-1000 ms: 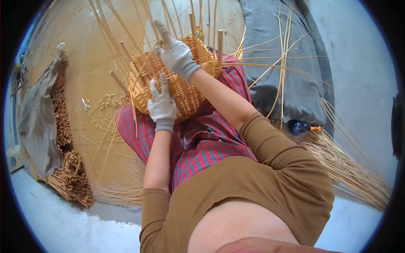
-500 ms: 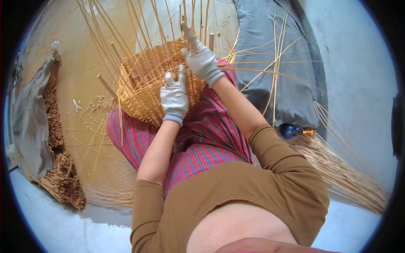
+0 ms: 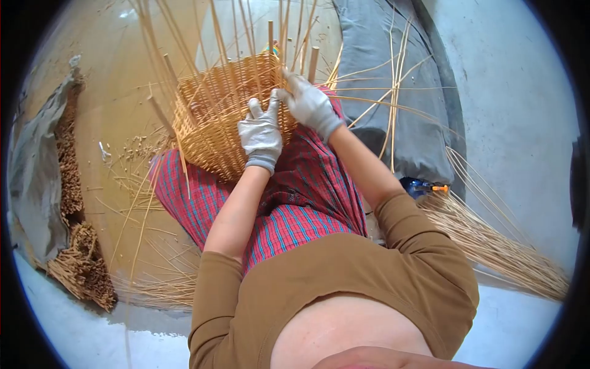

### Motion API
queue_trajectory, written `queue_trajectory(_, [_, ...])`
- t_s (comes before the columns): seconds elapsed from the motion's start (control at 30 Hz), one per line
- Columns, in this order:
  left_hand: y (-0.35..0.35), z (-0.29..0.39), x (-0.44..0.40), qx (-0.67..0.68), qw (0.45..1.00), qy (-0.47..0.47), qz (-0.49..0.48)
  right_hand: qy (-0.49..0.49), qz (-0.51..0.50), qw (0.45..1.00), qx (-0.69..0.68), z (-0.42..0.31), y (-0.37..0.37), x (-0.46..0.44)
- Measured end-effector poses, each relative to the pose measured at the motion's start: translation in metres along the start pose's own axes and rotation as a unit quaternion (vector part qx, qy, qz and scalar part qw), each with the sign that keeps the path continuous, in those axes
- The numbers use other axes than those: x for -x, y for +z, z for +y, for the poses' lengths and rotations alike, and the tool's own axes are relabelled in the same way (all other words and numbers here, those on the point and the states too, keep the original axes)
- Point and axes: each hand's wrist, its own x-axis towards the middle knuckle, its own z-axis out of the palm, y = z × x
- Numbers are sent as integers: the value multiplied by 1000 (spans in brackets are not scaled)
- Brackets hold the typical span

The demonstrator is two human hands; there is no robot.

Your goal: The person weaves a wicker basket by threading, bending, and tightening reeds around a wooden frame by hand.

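Note:
A half-woven wicker basket rests tilted on my lap, its long upright canes rising from the rim and thick wooden corner posts standing out. My left hand, in a whitish glove with a grey cuff, grips the near wall, thumb and finger at the rim. At the right corner, my right hand, gloved alike, has its fingers closed over the rim beside the uprights, its thumb close to my left fingers. Any strand under the right fingertips is too small to make out.
Loose canes lie across a grey cloth at right, near a blue object with an orange tip. A cane bundle spreads at lower right. Stacked cut canes lie at left under cloth, with scraps on the floor.
My right hand has come down from the corner post to the rim, closer to my left hand. The basket has shifted slightly, and a long thin strand now trails down at left.

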Motion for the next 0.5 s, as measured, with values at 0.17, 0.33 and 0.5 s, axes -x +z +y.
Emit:
queue_trajectory(0.17, [-8, 1, -5, 10, 999, -9, -33, -43, 134, 981, -136, 18, -27, 1])
queue_trajectory(0.33, [-33, -16, 6, 258, 966, -9, 13, 364, 172, 844, -354, -6, -41, 82])
queue_trajectory(0.5, [-43, -115, 64, 263, 951, -67, 146, 105, -38, 853, -510, -139, 26, 36])
